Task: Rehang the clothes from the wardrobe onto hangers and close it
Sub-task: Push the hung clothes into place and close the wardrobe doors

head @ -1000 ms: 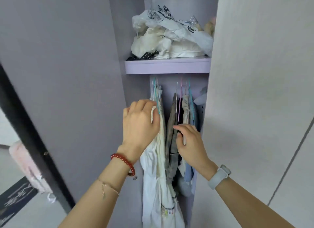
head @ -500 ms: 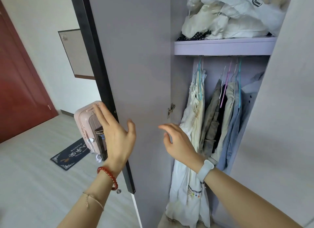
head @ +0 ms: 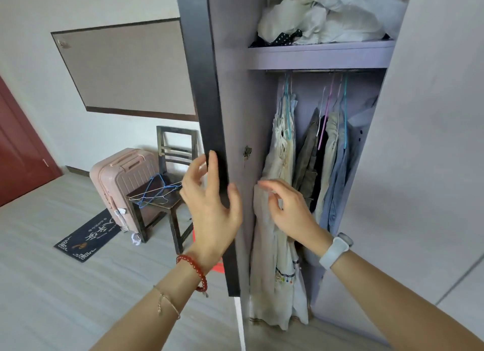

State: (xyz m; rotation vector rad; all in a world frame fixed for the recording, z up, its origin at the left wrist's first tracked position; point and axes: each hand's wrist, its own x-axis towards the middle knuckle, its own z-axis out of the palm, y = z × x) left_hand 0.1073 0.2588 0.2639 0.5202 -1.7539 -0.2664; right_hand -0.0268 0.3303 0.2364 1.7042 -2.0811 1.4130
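At the door edge [head: 209,130], left hand [head: 212,206] has its grip apart, fingers just reaching the dark edge, nothing clamped. Right hand [head: 290,212], loosely spread, brushes the hanging clothes [head: 282,167] on the rail, inside the wardrobe [head: 319,57]. To close cleanly: tuck the pale fabric fully in first, then swing the door. Loose pile [head: 327,13] on the shelf looks unhung.
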